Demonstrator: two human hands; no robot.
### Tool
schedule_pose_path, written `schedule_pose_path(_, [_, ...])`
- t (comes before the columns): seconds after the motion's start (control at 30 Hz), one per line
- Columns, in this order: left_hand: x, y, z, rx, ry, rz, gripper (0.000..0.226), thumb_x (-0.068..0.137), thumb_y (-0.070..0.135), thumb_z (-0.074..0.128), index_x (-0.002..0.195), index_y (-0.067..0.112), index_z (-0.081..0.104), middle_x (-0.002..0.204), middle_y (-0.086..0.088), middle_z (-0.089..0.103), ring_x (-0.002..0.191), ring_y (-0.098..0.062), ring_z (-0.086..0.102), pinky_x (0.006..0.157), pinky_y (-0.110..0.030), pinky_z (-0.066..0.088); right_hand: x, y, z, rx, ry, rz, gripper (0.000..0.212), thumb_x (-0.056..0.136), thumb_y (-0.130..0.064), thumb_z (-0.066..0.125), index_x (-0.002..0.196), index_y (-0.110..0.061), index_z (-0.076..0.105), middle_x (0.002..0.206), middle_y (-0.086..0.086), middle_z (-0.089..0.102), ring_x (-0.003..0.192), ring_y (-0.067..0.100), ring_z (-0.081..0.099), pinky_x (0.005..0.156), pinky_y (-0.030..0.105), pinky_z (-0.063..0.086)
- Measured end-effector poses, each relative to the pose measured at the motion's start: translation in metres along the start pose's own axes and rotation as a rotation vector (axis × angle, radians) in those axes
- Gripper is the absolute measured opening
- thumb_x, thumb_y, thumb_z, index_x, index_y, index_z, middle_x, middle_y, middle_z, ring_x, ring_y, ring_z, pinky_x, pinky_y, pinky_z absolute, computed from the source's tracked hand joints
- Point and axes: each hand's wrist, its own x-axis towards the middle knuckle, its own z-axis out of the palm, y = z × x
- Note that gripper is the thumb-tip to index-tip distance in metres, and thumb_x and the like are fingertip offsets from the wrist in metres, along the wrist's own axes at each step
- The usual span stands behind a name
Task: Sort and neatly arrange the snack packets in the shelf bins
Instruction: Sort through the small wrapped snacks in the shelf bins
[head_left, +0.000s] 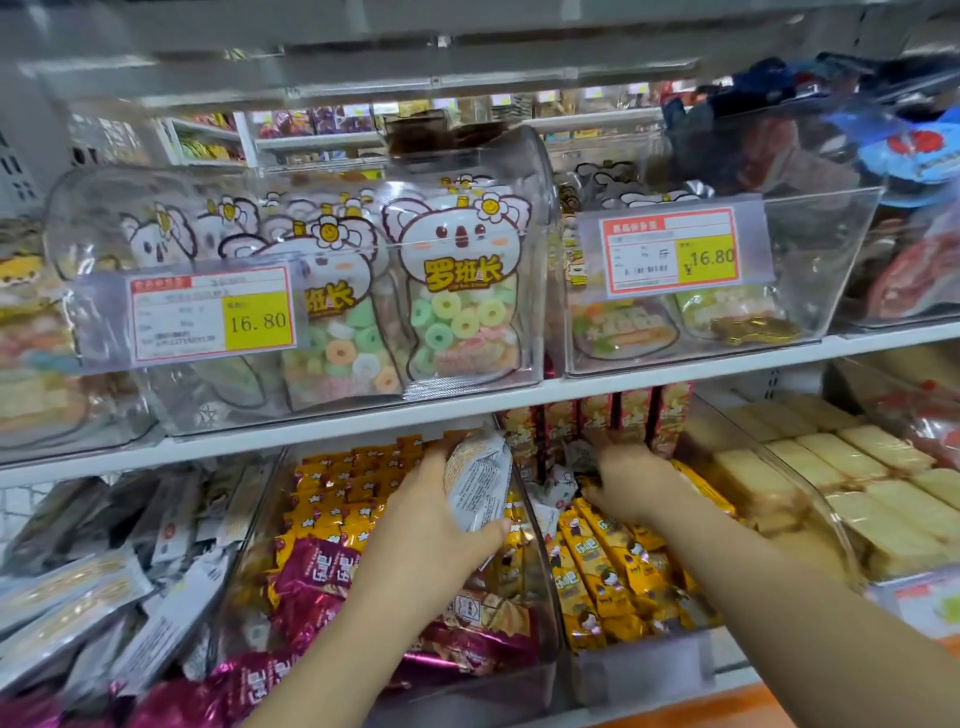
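Note:
My left hand (434, 512) grips a small silver-white snack packet (477, 478) above a clear bin (543, 587) holding orange and magenta packets (317, 566). My right hand (631, 480) reaches deep into the neighbouring bin of yellow packets (605, 566), palm down on the packets at the back, just below a row of red and yellow boxes (631, 410). Its fingers are hidden among the packets, so I cannot see whether they hold anything.
The shelf above carries clear bins of koala-shaped candy bags (460, 291) with yellow 16.80 price tags (210, 312). Pale wafer packs (841, 478) fill the bin at the right. Grey and silver flat packets (104, 571) lie at the lower left. A white shelf edge (363, 418) runs just above my hands.

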Motion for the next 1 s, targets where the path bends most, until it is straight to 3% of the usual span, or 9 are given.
schedule_pose_path(0.13, [0.004, -0.006, -0.002, 0.003, 0.009, -0.012, 0.048, 0.072, 0.039, 0.077, 0.102, 0.037, 0.040, 0.103, 0.014, 0.055, 0.094, -0.008, 0.054, 0.076, -0.024, 0.044, 0.004, -0.004, 0.000, -0.202, 0.121, -0.010, 0.055, 0.089, -0.037, 0.058, 0.136, -0.019, 0.036, 0.134, 0.004, 0.047, 0.121, 0.025, 0.046, 0.084, 0.033, 0.046])
schedule_pose_path(0.33, [0.005, -0.010, -0.004, -0.011, 0.001, -0.023, 0.045, 0.072, 0.040, 0.077, 0.099, 0.034, 0.041, 0.100, 0.015, 0.054, 0.090, -0.004, 0.053, 0.072, -0.020, 0.045, -0.006, -0.004, -0.011, -0.302, 0.239, -0.082, 0.036, 0.090, -0.037, 0.052, 0.123, -0.023, 0.051, 0.124, -0.001, 0.051, 0.112, 0.022, 0.052, 0.069, 0.028, 0.045])
schedule_pose_path(0.4, [0.003, -0.010, -0.007, -0.023, 0.003, -0.025, 0.047, 0.071, 0.042, 0.077, 0.099, 0.035, 0.041, 0.100, 0.015, 0.054, 0.088, -0.001, 0.053, 0.069, -0.020, 0.045, -0.020, -0.007, -0.021, -0.257, 0.318, -0.126, 0.032, 0.086, -0.037, 0.060, 0.114, -0.021, 0.057, 0.114, -0.001, 0.056, 0.104, 0.023, 0.057, 0.064, 0.028, 0.043])
schedule_pose_path(0.53, [-0.010, -0.008, -0.014, -0.061, 0.023, -0.016, 0.065, 0.068, 0.043, 0.078, 0.116, 0.035, 0.034, 0.111, 0.012, 0.053, 0.093, -0.007, 0.057, 0.075, -0.029, 0.052, -0.061, -0.020, -0.043, -0.164, 0.443, -0.277, 0.043, 0.053, -0.032, 0.089, 0.089, -0.019, 0.070, 0.079, -0.001, 0.066, 0.071, 0.023, 0.064, 0.047, 0.027, 0.049])
schedule_pose_path(0.63, [-0.026, -0.008, -0.022, -0.078, 0.046, 0.003, 0.083, 0.068, 0.045, 0.078, 0.131, 0.038, 0.025, 0.118, 0.013, 0.048, 0.099, -0.010, 0.056, 0.078, -0.031, 0.052, -0.096, -0.040, -0.057, -0.048, 0.468, -0.373, 0.048, 0.059, -0.035, 0.086, 0.101, -0.020, 0.067, 0.085, -0.004, 0.068, 0.078, 0.020, 0.065, 0.050, 0.030, 0.052])
schedule_pose_path(0.73, [-0.047, -0.009, -0.035, -0.113, 0.082, 0.052, 0.080, 0.068, 0.044, 0.078, 0.127, 0.044, 0.025, 0.121, 0.015, 0.047, 0.102, -0.006, 0.052, 0.080, -0.025, 0.046, -0.127, -0.063, -0.072, 0.129, 0.456, -0.362, 0.055, 0.076, -0.041, 0.074, 0.125, -0.028, 0.053, 0.101, -0.004, 0.065, 0.091, 0.017, 0.063, 0.067, 0.030, 0.052])
schedule_pose_path(0.77, [-0.054, -0.010, -0.040, -0.120, 0.095, 0.061, 0.077, 0.068, 0.045, 0.078, 0.124, 0.046, 0.025, 0.121, 0.015, 0.048, 0.101, -0.006, 0.052, 0.079, -0.026, 0.046, -0.135, -0.071, -0.077, 0.187, 0.438, -0.363, 0.059, 0.078, -0.044, 0.070, 0.130, -0.030, 0.047, 0.102, -0.004, 0.064, 0.088, 0.014, 0.062, 0.067, 0.026, 0.050])
schedule_pose_path(0.87, [-0.075, -0.015, -0.061, -0.108, 0.144, 0.078, 0.069, 0.070, 0.046, 0.075, 0.115, 0.052, 0.024, 0.121, 0.016, 0.047, 0.101, -0.009, 0.053, 0.079, -0.027, 0.045, -0.153, -0.096, -0.085, 0.299, 0.454, -0.442, 0.061, 0.077, -0.045, 0.070, 0.131, -0.033, 0.044, 0.087, -0.011, 0.060, 0.065, -0.001, 0.047, 0.055, 0.005, 0.032])
schedule_pose_path(1.0, [-0.106, -0.027, -0.100, -0.099, 0.196, 0.098, 0.063, 0.074, 0.048, 0.071, 0.119, 0.052, 0.027, 0.121, 0.019, 0.045, 0.104, -0.010, 0.053, 0.084, -0.033, 0.047, -0.160, -0.133, -0.084, 0.394, 0.439, -0.552, 0.054, 0.076, -0.043, 0.071, 0.124, -0.036, 0.048, 0.101, -0.010, 0.066, 0.062, -0.016, 0.040, 0.063, 0.011, 0.035])
